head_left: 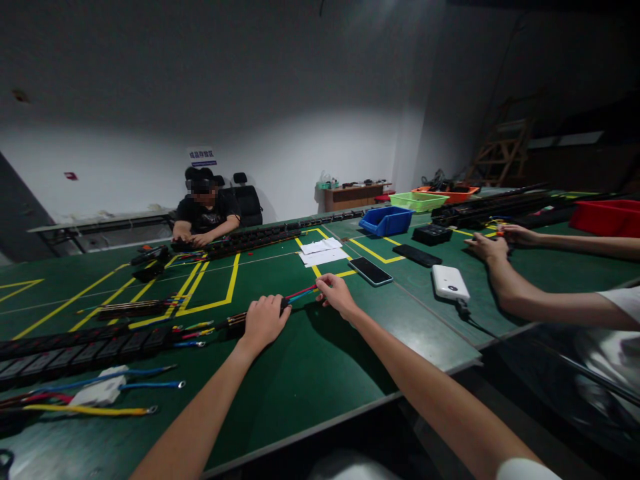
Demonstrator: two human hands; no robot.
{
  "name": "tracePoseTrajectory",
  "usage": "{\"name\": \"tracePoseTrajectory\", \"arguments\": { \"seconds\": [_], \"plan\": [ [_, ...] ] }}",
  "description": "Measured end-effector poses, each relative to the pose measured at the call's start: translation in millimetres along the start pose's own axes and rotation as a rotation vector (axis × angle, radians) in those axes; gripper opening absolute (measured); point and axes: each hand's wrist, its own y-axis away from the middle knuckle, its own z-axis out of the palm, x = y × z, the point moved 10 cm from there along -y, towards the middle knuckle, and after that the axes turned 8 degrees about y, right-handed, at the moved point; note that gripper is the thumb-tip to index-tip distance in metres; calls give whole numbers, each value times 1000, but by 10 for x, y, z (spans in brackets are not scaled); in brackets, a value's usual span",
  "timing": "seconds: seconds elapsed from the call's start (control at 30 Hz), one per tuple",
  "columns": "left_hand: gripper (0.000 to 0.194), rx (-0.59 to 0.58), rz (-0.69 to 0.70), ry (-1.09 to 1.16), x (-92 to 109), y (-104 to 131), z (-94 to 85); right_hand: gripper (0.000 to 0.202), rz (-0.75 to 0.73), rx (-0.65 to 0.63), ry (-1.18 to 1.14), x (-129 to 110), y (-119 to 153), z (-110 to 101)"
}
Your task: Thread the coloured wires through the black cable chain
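Observation:
My left hand (265,321) is wrapped over the end of a black strip of parts (235,325) on the green table (300,373). From under its fingers red and blue wires (301,292) run to the right. My right hand (334,293) pinches the far ends of these wires, a little above the table. More black strips (90,353) lie to the left, with yellow, red and blue wire ends beside my left hand. What my left palm covers is hidden.
Beyond my right hand lie a phone (371,271), white papers (323,252) and a blue bin (386,221). A white device (450,283) with a cable sits further right, near another person's hands (493,243). Someone sits across the table (205,213). Lugged cables (95,409) lie front left.

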Motion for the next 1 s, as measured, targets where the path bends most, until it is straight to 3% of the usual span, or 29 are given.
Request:
{"name": "tracePoseTrajectory", "arguments": {
  "seconds": [0.13, 0.3, 1.0],
  "plan": [
    [40, 6, 3, -38, 8, 6, -12, 28, 55, 25, -45, 49, -8, -28],
    [40, 1, 8, -8, 5, 10, -16, 12, 193, -35, -150, 131, 12, 1],
    [41, -10, 2, 19, 0, 6, 2, 20, 181, -16, -232, 74, -9, -52]
  ]
}}
